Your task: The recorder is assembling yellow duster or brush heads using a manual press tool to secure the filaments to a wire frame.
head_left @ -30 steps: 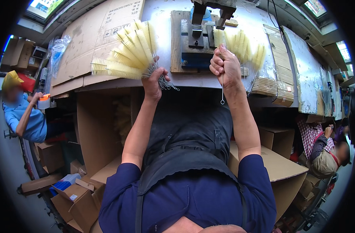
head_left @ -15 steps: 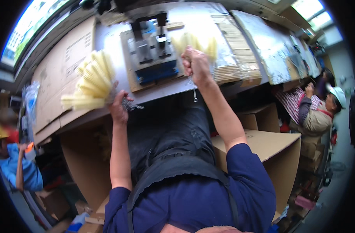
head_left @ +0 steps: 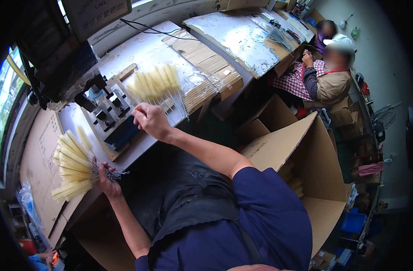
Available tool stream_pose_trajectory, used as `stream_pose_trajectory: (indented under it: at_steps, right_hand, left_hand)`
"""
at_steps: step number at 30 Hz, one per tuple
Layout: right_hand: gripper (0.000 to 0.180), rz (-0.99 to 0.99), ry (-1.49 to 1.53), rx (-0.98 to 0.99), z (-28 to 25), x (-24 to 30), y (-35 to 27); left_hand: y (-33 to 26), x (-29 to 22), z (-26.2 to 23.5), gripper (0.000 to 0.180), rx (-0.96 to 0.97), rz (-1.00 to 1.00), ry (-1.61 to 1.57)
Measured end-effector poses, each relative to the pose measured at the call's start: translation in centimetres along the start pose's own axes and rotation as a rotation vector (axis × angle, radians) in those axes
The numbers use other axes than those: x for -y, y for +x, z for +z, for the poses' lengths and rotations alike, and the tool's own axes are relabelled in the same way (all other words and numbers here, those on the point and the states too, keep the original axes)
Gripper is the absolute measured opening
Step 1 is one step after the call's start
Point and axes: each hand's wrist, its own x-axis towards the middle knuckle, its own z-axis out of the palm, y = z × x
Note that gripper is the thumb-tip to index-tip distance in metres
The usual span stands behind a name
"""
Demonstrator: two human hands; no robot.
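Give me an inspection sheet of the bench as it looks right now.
Surface: white worktop, partly covered by cardboard sheets.
Job's things: fan of yellow wire-handled brushes in the left hand; a second bunch lies on the bench by the right hand; metal jig between them.
Clutter: stacked cardboard strips, clear plastic film.
Grippers: left hand closed on the brush wires; right hand closed, contents unclear.
Cables: black cable along the back.
Surroundings: open cardboard box; seated co-worker.

The right hand (head_left: 151, 120) hides the wire stems of the brushes (head_left: 156, 81) beyond it. Past the left hand (head_left: 105, 178), the bundle's (head_left: 71, 165) stem count is unreadable.
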Motion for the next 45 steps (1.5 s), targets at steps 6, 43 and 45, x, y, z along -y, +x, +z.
stream_pose_trajectory:
  at_steps: [6, 43, 45]
  right_hand:
    - [0.027, 0.205, 0.020, 0.395, 6.6, 2.6, -3.2]
    - [0.038, 0.559, 0.712, 0.331, 6.4, 3.2, -1.0]
    - [0.037, 0.571, 0.752, 0.305, 6.3, 2.3, -0.2]
  left_hand:
    - [-4.3, -2.9, 2.9, 0.041, 0.029, -0.012, 0.006]
    - [-5.2, -4.0, 1.5, 0.011, -0.263, 0.201, -0.056]
    - [-3.5, -3.4, 1.7, 0.027, -0.243, 0.160, -0.080]
